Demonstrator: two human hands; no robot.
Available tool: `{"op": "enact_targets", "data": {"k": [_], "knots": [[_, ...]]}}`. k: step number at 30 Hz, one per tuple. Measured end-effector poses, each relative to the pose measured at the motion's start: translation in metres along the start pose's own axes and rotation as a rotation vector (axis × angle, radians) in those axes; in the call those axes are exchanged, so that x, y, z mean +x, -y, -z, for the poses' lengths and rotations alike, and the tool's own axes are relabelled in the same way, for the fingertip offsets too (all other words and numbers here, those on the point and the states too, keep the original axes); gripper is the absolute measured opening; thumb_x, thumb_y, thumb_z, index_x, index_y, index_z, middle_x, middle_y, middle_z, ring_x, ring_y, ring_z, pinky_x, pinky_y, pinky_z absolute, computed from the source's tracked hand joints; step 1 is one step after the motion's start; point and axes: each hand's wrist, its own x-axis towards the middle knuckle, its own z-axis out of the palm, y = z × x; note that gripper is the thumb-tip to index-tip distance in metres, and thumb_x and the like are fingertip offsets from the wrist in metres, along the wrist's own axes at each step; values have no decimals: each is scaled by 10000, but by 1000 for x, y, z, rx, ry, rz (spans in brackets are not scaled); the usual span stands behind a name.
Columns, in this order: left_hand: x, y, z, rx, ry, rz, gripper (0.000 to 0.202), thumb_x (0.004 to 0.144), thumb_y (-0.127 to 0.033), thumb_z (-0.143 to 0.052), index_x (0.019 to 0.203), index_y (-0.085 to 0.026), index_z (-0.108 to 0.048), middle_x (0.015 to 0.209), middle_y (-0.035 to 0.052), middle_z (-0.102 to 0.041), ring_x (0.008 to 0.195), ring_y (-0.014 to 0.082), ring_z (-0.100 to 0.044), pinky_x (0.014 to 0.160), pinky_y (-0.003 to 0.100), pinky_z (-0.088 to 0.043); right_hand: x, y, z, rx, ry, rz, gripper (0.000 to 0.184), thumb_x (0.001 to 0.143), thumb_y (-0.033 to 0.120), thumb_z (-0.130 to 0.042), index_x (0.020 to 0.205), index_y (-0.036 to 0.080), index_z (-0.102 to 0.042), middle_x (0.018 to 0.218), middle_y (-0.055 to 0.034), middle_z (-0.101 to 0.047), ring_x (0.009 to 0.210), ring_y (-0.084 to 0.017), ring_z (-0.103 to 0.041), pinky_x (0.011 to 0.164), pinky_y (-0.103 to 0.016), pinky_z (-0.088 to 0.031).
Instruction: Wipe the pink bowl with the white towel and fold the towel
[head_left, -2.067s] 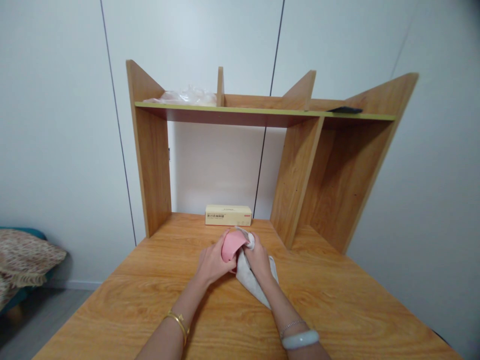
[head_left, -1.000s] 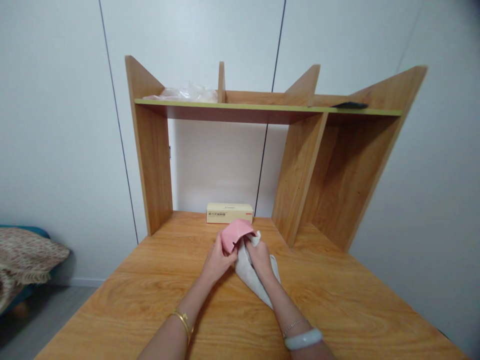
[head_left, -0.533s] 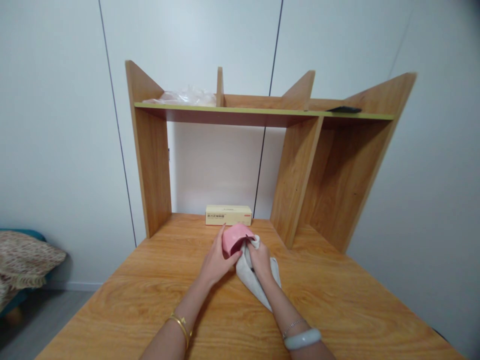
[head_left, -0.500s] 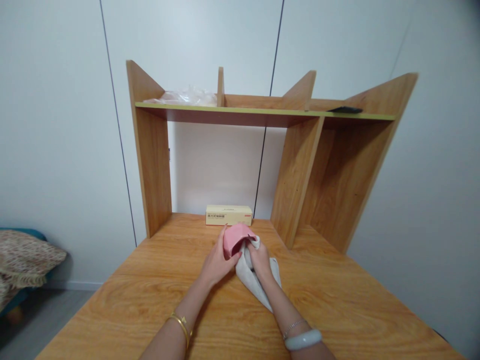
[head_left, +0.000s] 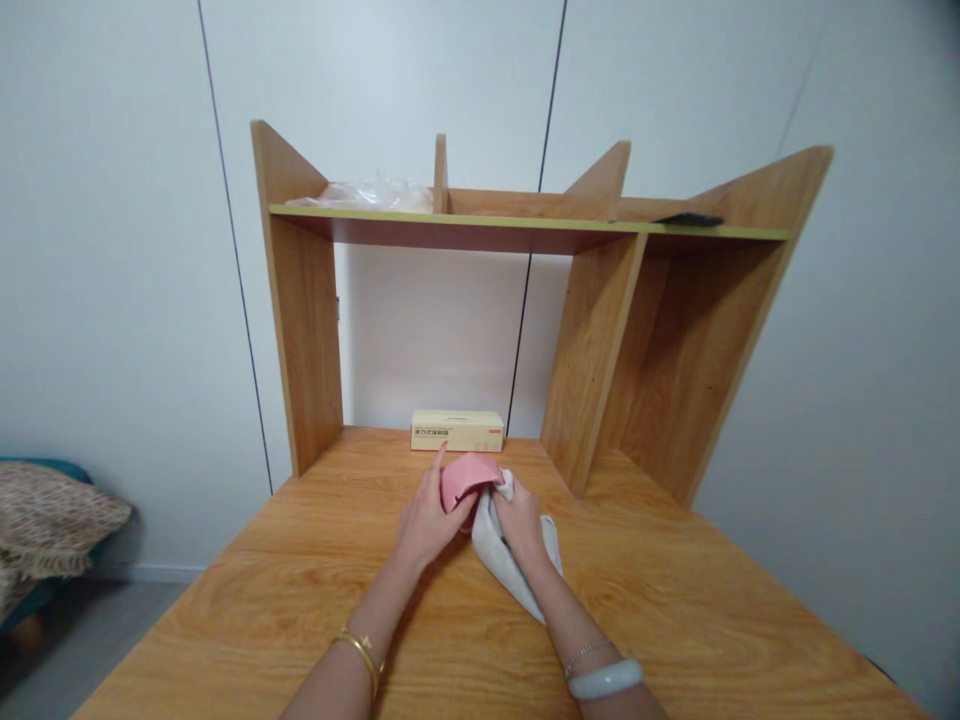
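Reaching over the table (head_left: 337,585), the left hand (head_left: 424,518) clamps its fingers on the left of the pink piece (head_left: 474,470), one finger stretched toward the far box (head_left: 459,432); the right hand (head_left: 523,518), angled leftward, grips the cloth (head_left: 498,556) at the piece's right edge.

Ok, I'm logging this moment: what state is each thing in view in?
Left hand, gripping the pink object
Right hand, gripping the gray cloth at the pink object's rim
Pink object, tilted, opening partly hidden by the hands
Gray cloth, bunched at the grip, loose end trailing
Cream box, apparently closed, on the desk
Clear plastic, crumpled, on the shelf
Dark item, flat on the shelf
Patterned fabric, draped
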Motion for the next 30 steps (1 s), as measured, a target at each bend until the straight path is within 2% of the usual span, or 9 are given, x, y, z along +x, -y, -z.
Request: {"op": "enact_targets", "data": {"k": [2, 6, 10, 14, 19, 22, 24, 27, 30], "knots": [[1, 3, -5, -70, 3, 27, 841, 723, -379, -626, 1417, -198, -188, 1305, 127, -492, 1143, 268, -508, 912, 372, -422, 1, -2, -4, 74, -7, 3, 321, 819, 343, -390, 912, 141, -621, 891, -107, -694, 827, -211, -626, 687, -259, -431], [1, 6, -8, -165, 11, -30, 732, 741, -225, -573, 1388, -189, -232, 1278, 110, -523, 1132, 219, -519, 952, 340, -400, 1, -2, -7, 77, 12, 6, 327, 808, 365, -412, 907, 135, -621, 853, -94, -694, 795, -206, -633, 685, -262, -442], [0, 0, 0, 15, 8, 20, 714, 675, -129, -569, 1344, -255, -350, 1288, 72, -533, 1159, 261, -503, 970, 372, -375, 0, 3, -1, -105, 0, -41, 278, 772, 365, -506, 953, 192, -627, 861, -87, -692, 821, -225, -621, 679, -268, -407], [-1, -5, 6, 154, 51, 54, 674, 675, -161, -569, 1318, -283, -406, 1229, 64, -583, 1112, 300, -537, 931, 407, -392, -1, 4, 2, -225, 14, -23, 265, 785, 327, -496, 998, 231, -620, 876, -70, -694, 836, -218, -617, 671, -257, -391], [1, -2, 1, 59, -17, 85, 751, 737, -299, -567, 1405, -227, -230, 1253, 104, -547, 1052, 274, -570, 882, 377, -429, 0, -2, -3, 43, -8, -13, 272, 802, 341, -435, 909, 184, -630, 882, -87, -696, 842, -214, -617, 685, -261, -423], [1, 0, -2, -3, 14, 79, 810, 734, -349, -580, 1417, -194, -173, 1250, 125, -540, 984, 266, -597, 832, 373, -456, 1, -3, -5, 101, -18, -16, 311, 814, 355, -400, 892, 156, -627, 857, -98, -697, 836, -217, -625, 684, -265, -442], [1, 0, -3, -41, 35, 59, 760, 717, -278, -575, 1391, -180, -239, 1213, 115, -568, 979, 249, -596, 840, 358, -457, 1, -2, -6, 102, -12, -15, 321, 818, 359, -393, 887, 149, -626, 848, -99, -697, 838, -215, -628, 686, -262, -447], [2, 1, -3, -68, -12, 36, 706, 651, -145, -551, 1329, -186, -359, 1227, 92, -565, 1073, 232, -550, 918, 336, -423, 0, 0, -6, 92, 1, -14, 298, 808, 356, -426, 896, 155, -628, 872, -97, -696, 848, -214, -626, 698, -261, -440], [3, 1, -2, -20, -26, 7, 711, 607, -110, -546, 1300, -212, -423, 1275, 70, -540, 1156, 239, -497, 995, 341, -366, 0, 2, -2, -31, -1, -50, 276, 790, 357, -481, 953, 188, -627, 897, -89, -693, 862, -222, -617, 699, -266, -420]]}}
